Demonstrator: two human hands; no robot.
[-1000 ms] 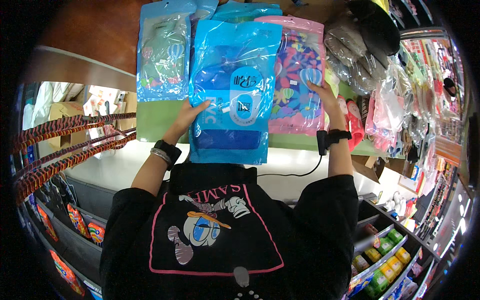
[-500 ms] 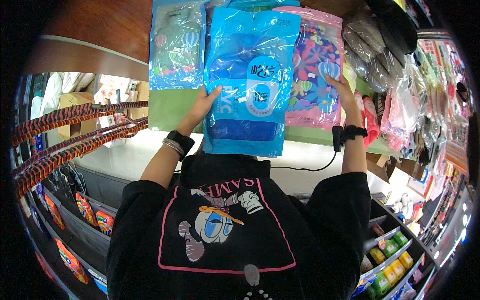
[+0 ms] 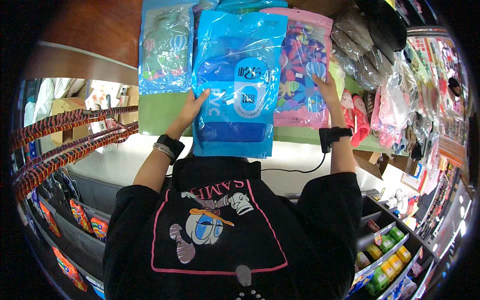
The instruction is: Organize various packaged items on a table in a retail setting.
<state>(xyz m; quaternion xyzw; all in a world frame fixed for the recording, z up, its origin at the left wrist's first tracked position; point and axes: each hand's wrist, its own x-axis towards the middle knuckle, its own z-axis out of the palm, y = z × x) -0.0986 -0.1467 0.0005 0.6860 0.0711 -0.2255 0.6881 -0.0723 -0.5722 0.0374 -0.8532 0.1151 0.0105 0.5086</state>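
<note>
My left hand (image 3: 192, 107) grips the left edge of a big blue plastic pouch (image 3: 235, 132), its thumb on the front and the other fingers hidden behind. A dark blue item shows through the clear film. My right hand (image 3: 328, 91) is closed on the right edge of a pink pouch (image 3: 302, 107) with a balloon pattern, partly covered by the blue one. To the left lies a pale blue pouch (image 3: 166, 55) with a green bottle-shaped item inside; neither hand touches it. Part of another blue pouch (image 3: 250, 5) shows behind.
Beneath the pouches is a green surface (image 3: 162, 112). Red slippers (image 3: 360, 117) and plastic-wrapped goods (image 3: 367, 55) sit to the right. Striped cords (image 3: 75, 120) stretch across the left side. Shelves with orange packets (image 3: 70, 267) and yellow and green packs (image 3: 387, 267) flank me below.
The whole scene sits slightly further left in the picture. Both hands keep their holds on the same pouches, which lie much as before relative to each other.
</note>
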